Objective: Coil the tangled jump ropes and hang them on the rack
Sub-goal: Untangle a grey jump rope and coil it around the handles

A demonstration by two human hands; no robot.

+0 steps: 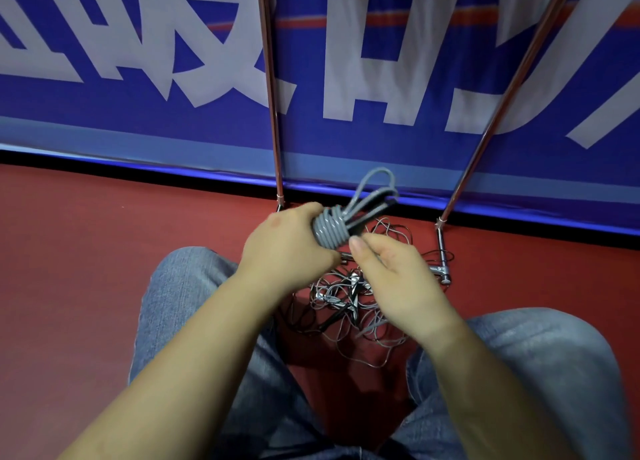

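Note:
A grey jump rope, wound into a tight bundle with loops sticking out at its far end, sits in my left hand, which grips it around the wrapped middle. My right hand is just right of the bundle, thumb near the coils, and pinches a grey strand that runs off the bundle. Below both hands a tangle of grey and black jump ropes lies on the red floor. Two thin rack legs rise in front of a blue banner; the rack's top is out of view.
I am crouched with my jeans-clad knees either side of the tangle. The rack's metal foot lies on the red floor to the right. The blue banner forms a wall right behind the rack.

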